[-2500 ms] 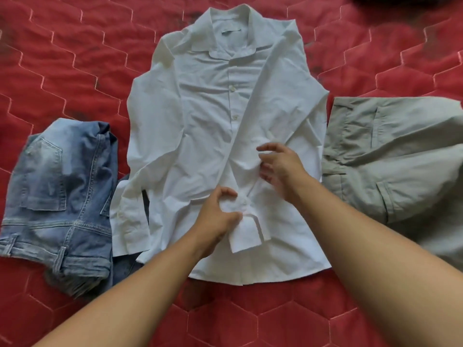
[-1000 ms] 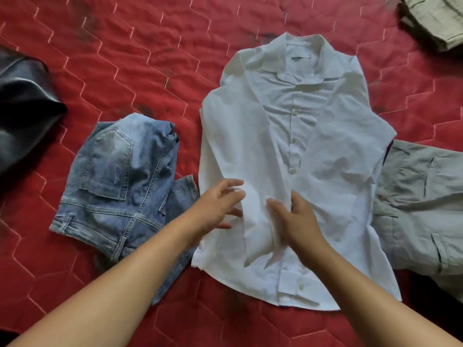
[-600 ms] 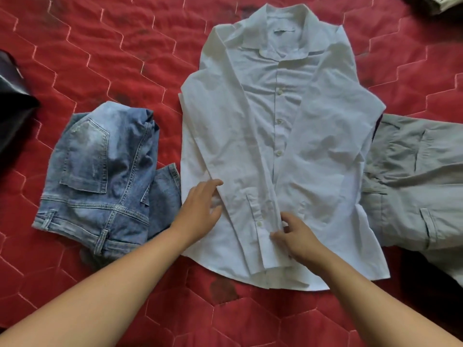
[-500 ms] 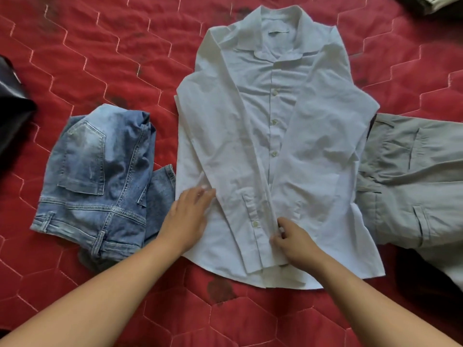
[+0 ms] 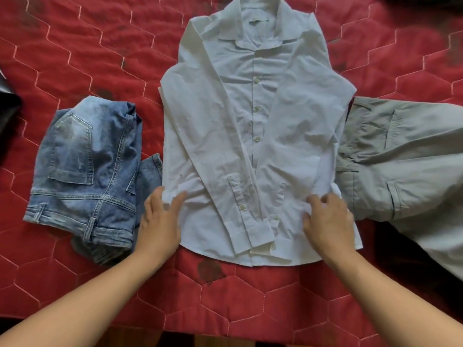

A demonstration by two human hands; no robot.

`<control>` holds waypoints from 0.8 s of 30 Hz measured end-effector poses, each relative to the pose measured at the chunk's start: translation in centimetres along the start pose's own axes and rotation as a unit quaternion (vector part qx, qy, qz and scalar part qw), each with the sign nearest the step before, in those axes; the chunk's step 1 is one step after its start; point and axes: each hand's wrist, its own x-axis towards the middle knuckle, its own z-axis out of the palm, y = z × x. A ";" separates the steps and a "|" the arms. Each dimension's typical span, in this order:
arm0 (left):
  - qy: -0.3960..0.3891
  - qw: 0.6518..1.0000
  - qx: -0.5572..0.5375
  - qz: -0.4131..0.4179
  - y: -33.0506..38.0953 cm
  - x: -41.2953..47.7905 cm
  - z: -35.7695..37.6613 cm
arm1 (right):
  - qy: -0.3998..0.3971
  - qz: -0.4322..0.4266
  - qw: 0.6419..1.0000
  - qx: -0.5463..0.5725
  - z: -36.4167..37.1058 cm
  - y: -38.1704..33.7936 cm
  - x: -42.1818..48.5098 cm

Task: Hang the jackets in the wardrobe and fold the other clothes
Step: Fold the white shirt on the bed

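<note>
Folded jeans (image 5: 85, 171) sit at nine o'clock on the red quilt (image 5: 75, 46). The left hand (image 5: 160, 219) now curls round the nine-o'clock side edge of the white shirt (image 5: 250, 136), no longer pressed flat as it was half a second ago. The shirt lies centre, collar at twelve, both sleeves folded down its front; the collar tag is too small to read. The right hand (image 5: 328, 221) has left the cuffs and pinches the three-o'clock edge, just beside the grey trousers (image 5: 406, 166).
</note>
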 end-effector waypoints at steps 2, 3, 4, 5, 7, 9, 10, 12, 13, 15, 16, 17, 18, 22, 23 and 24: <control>-0.013 0.986 0.109 0.127 -0.6 -1.6 0.7 | -0.024 0.016 0.999 -0.044 -0.4 2.3 -0.9; -0.028 0.971 0.143 0.189 -0.9 -2.1 1.0 | -0.047 0.027 0.997 -0.058 -0.4 3.1 -1.4; -0.048 0.956 0.164 0.238 -1.1 -2.5 1.2 | -0.063 0.031 0.995 -0.072 -0.3 3.7 -2.0; -0.063 0.943 0.178 0.274 -1.1 -2.7 1.3 | -0.068 0.015 0.994 -0.087 0.0 4.1 -2.4; -0.079 0.928 0.180 0.317 -0.3 -2.5 1.7 | -0.061 -0.086 0.989 -0.105 0.4 4.2 -3.3; -0.102 0.915 0.168 0.351 1.7 -2.0 2.1 | -0.052 -0.237 0.963 -0.118 1.4 3.7 -4.3; -0.107 0.908 0.167 0.368 2.8 -1.8 2.4 | -0.060 -0.293 0.946 -0.127 1.8 3.2 -5.0; -0.115 0.897 0.173 0.390 5.1 -1.7 3.0 | -0.091 -0.347 0.923 -0.136 2.7 2.1 -5.9; -0.112 0.896 0.174 0.394 6.0 -1.7 3.2 | -0.105 -0.353 0.920 -0.136 3.1 1.9 -6.0; -0.105 0.905 0.169 0.377 7.2 -1.5 3.5 | -0.109 -0.356 0.919 -0.133 3.3 1.8 -5.7; -0.104 0.909 0.169 0.366 7.6 -1.4 3.6 | -0.100 -0.361 0.918 -0.130 3.3 2.0 -5.5; -0.093 0.909 0.172 0.368 7.7 -1.4 3.7 | -0.088 -0.368 0.917 -0.127 3.2 2.2 -5.3; -0.080 0.905 0.179 0.377 7.5 -1.4 3.9 | -0.080 -0.375 0.915 -0.125 3.2 2.3 -5.2; -0.070 0.901 0.166 0.394 6.0 -1.3 3.9 | -0.036 -0.389 0.914 -0.110 3.5 2.2 -4.5; -0.067 0.903 0.161 0.392 5.8 -1.1 3.8 | -0.030 -0.379 0.920 -0.097 3.4 1.9 -4.1; -0.068 0.905 0.155 0.390 5.8 -0.8 3.6 | -0.026 -0.363 0.928 -0.076 3.2 1.6 -3.7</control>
